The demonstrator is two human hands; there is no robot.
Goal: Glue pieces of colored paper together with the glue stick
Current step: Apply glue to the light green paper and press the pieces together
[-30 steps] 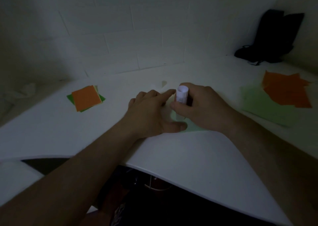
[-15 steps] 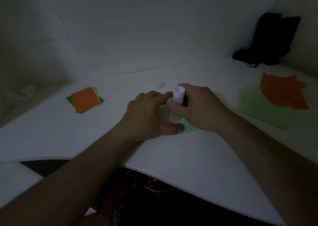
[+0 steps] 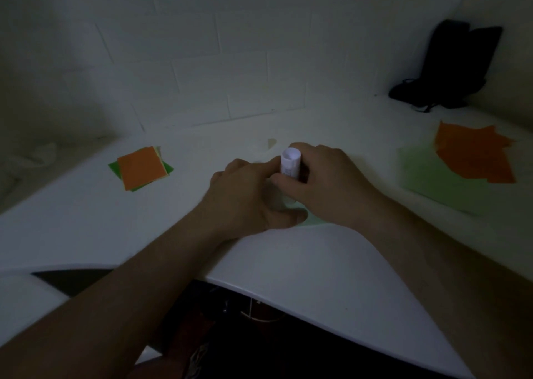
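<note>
My right hand (image 3: 326, 182) grips a white glue stick (image 3: 290, 165), held upright with its lower end down on a pale green paper piece (image 3: 313, 220) in the middle of the white table (image 3: 288, 263). Both hands hide most of that paper. My left hand (image 3: 245, 199) lies flat on it, fingers spread, with the index fingertip touching the glue stick. A small stack of orange and green squares (image 3: 141, 168) lies at the left. Loose orange sheets (image 3: 473, 156) lie over a light green sheet (image 3: 432, 179) at the right.
A black bag (image 3: 450, 66) stands in the far right corner against the tiled wall. A small pale scrap (image 3: 271, 143) lies just behind my hands. The table's curved front edge runs close below my forearms.
The glue stick and my right hand have shifted slightly toward me and to the left over the green paper. My left hand stays pressed down.
</note>
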